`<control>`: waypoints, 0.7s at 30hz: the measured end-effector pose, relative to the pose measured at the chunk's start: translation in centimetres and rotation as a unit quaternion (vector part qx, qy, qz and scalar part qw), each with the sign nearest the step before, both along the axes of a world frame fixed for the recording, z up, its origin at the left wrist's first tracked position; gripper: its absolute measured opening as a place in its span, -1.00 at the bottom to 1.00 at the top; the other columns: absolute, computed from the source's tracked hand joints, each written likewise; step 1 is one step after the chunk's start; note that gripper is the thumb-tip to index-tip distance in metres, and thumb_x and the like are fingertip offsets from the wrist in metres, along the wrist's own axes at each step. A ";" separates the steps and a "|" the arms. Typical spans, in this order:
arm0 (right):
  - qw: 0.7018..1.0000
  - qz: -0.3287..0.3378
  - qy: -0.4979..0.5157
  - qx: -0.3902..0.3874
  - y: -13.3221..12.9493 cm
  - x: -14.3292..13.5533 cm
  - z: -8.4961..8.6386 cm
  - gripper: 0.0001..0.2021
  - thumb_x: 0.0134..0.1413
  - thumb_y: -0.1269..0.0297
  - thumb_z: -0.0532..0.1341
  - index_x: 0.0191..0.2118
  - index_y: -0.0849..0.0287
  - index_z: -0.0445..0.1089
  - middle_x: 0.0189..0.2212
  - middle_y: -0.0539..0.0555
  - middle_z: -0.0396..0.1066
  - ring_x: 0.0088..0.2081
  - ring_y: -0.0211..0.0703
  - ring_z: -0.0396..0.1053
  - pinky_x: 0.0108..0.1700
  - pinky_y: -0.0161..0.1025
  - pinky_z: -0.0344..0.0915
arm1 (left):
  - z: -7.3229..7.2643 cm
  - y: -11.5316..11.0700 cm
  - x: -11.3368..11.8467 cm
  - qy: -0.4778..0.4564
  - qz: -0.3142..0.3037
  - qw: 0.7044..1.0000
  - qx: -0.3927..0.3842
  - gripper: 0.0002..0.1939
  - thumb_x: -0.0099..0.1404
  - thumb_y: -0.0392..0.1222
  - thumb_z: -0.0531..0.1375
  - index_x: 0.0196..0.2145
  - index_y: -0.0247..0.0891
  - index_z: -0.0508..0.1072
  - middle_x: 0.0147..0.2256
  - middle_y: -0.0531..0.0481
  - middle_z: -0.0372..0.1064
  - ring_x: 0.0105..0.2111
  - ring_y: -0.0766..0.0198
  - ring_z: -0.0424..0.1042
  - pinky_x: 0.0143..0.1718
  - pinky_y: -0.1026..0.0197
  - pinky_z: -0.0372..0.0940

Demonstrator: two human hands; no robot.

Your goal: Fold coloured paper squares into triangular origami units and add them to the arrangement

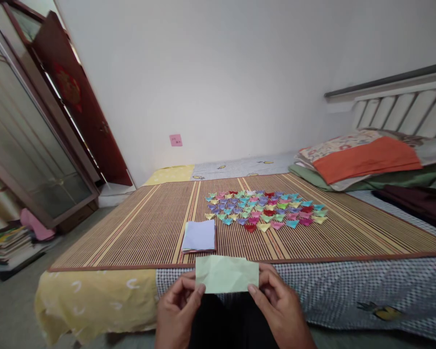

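Observation:
A pale green sheet of paper (227, 275), folded to an oblong and lightly creased, is stretched between my two hands at the bed's near edge. My left hand (178, 308) pinches its lower left corner, thumb in front and fingers behind. At the opposite end, my right hand (280, 305) grips the lower right corner the same way. Just beyond the sheet lies a stack of square papers (199, 236), pale lilac on top. Farther right, many small folded paper shapes (263, 212) in mixed colours stand in rows on the mat.
A striped bamboo mat (141, 228) covers the bed. Pillows (366, 160) are piled at the right, beside a dark folded cloth (414, 201). Books (9, 245) sit low at the left, near a glass-panelled cabinet (25, 126) and a red-brown door (76, 97).

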State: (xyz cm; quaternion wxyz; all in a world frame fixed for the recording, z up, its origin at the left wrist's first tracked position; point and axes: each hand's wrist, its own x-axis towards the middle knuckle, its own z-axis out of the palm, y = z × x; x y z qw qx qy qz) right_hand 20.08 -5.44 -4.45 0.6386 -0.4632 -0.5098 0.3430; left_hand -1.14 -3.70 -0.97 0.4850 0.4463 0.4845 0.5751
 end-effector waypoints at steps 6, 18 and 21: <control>0.967 0.090 0.218 -0.097 0.5 -1.0 -1.5 -0.59 -0.01 0.07 0.48 -0.09 0.11 0.46 -0.20 0.17 0.62 -0.13 0.09 0.59 -0.03 -0.07 0.48 | -0.9 -0.5 0.2 0.075 0.013 0.991 0.106 -0.71 0.15 -0.01 0.43 -0.49 -0.29 0.54 0.22 -0.33 0.34 -0.29 0.15 0.53 -0.34 0.24 0.42; 0.970 0.017 0.233 -0.071 0.0 -2.1 -0.3 -0.57 -0.07 0.08 0.53 -0.11 0.11 0.46 -0.28 0.12 0.62 -0.28 -0.01 0.58 -0.19 -0.16 0.50 | -2.2 -0.9 3.2 -0.147 -0.062 0.984 -0.075 -0.43 -0.18 0.05 0.58 -0.26 -0.35 0.63 -0.48 -0.11 0.55 -0.52 0.24 0.43 -0.59 0.34 0.25; 0.976 0.019 0.205 -0.072 -0.5 -2.7 0.1 -0.59 -0.07 0.03 0.52 -0.18 0.14 0.48 -0.35 0.10 0.60 -0.32 -0.04 0.54 -0.25 -0.21 0.47 | -3.2 -1.1 3.9 -0.108 -0.090 0.987 -0.081 -0.51 -0.09 0.15 0.53 -0.47 -0.39 0.62 -0.58 -0.13 0.50 -0.59 0.30 0.35 -0.58 0.32 0.19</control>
